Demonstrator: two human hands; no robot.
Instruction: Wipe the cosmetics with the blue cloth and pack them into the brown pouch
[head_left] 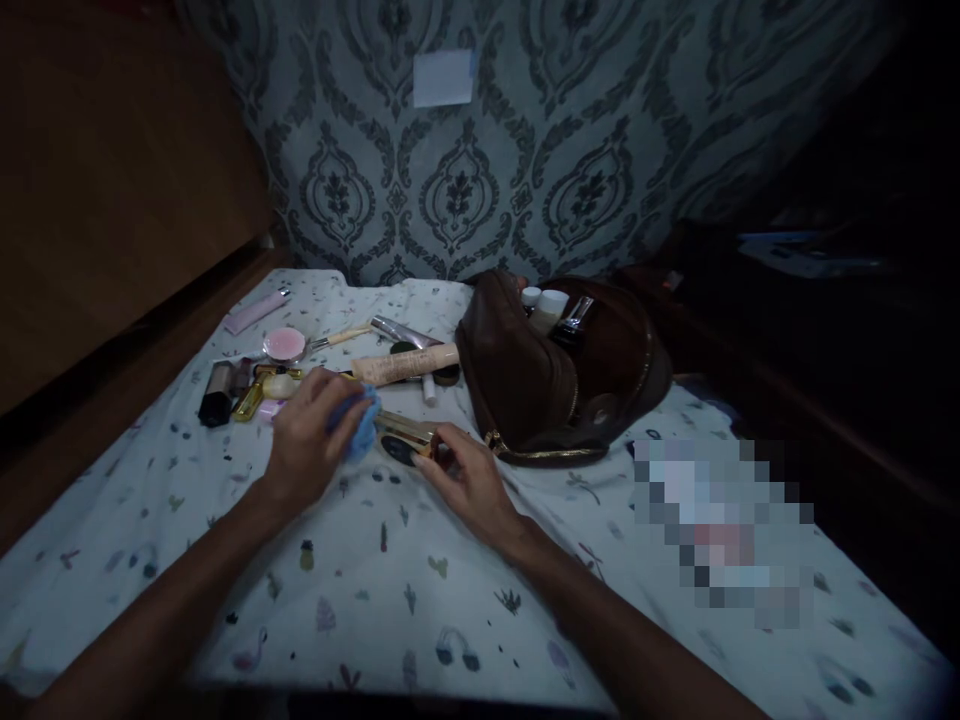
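Observation:
My left hand point(309, 430) is closed around a crumpled blue cloth point(363, 430). The cloth lies against the left end of a gold-coloured cosmetic case point(405, 428) with a dark oval on its near side. At the case's right end, my right hand point(474, 482) grips it between thumb and fingers. Just beyond the hands lies a beige tube point(405, 366). An unzipped brown bag point(517, 370) stands to the right of the tube, with white-capped bottles point(551, 308) showing in its mouth.
Left of the hands lie a round pink compact point(284, 344), a pink tube point(256, 312), a brush point(341, 337) and a dark-capped bottle point(217, 392). A silver tube point(405, 332) rests behind the beige one. A blurred-out item point(720, 530) lies at right on the patterned cloth cover point(390, 620).

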